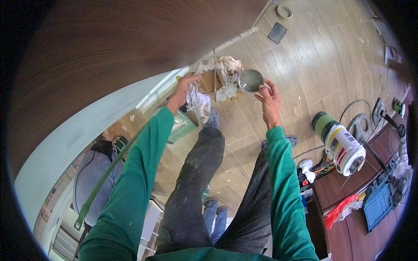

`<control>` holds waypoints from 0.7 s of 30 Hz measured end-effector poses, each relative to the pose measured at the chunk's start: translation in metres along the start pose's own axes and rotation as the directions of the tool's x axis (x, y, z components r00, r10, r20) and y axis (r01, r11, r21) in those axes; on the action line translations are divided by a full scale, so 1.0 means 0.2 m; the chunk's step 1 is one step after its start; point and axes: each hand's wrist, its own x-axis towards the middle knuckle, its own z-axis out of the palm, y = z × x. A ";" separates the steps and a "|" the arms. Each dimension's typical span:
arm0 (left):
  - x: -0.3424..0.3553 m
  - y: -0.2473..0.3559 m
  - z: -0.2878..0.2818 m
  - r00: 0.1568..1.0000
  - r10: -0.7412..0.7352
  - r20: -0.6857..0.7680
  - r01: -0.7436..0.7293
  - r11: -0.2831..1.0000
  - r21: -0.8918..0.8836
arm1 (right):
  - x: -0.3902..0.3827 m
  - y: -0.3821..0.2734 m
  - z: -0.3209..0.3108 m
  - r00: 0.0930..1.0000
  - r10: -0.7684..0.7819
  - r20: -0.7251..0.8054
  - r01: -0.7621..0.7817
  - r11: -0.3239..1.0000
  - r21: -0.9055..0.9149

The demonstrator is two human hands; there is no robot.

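My right hand (268,102) grips a small round open tin (251,81) by its rim, with a glossy greyish inside facing up. My left hand (185,89) is beside the dark brown panel's lower edge, its fingers closed on a crumpled white rag (198,103) that hangs down over my shoe (211,118). Between the two hands is a stained, crumpled sheet (230,65) on the floor, with a piece of brown cardboard (208,81) on it. A thin upright rod (214,69) stands there. My left thumb is hidden.
The large dark brown panel (130,39) fills the upper left. A greenish box (182,128) is below my left hand; a green pole (102,180) passes behind that arm. A white bucket (346,150), cables and a blue case (379,206) lie right. Another person's jeans (220,224) show behind me.
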 end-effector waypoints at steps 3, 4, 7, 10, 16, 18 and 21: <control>-0.01 -0.02 -0.04 0.997 -0.011 0.074 0.002 0.992 0.128 | 0.03 0.02 0.03 1.000 0.015 -0.015 -0.014 0.998 0.059; -0.01 -0.03 -0.05 0.998 -0.024 0.064 0.012 0.985 0.171 | 0.04 0.03 0.05 1.000 0.016 -0.019 -0.015 0.997 0.071; -0.06 0.00 -0.02 0.997 -0.062 0.055 0.044 0.957 0.286 | 0.08 0.08 0.07 0.999 0.024 -0.026 -0.021 0.995 0.102; -0.08 0.02 0.00 0.997 -0.047 0.060 0.025 0.941 0.337 | 0.11 0.08 0.11 0.999 0.035 -0.042 -0.028 0.988 0.150; -0.06 -0.02 0.00 0.993 -0.073 0.092 0.048 0.967 0.251 | 0.13 0.09 0.22 0.996 0.047 -0.080 -0.029 0.977 0.213; -0.01 -0.07 -0.09 0.981 -0.129 0.147 0.102 0.978 0.184 | 0.13 0.07 0.25 0.996 0.047 -0.082 -0.028 0.975 0.222; 0.03 -0.09 -0.13 0.960 -0.247 0.130 0.251 0.968 -0.009 | 0.12 0.07 0.27 0.998 0.035 -0.061 -0.020 0.974 0.227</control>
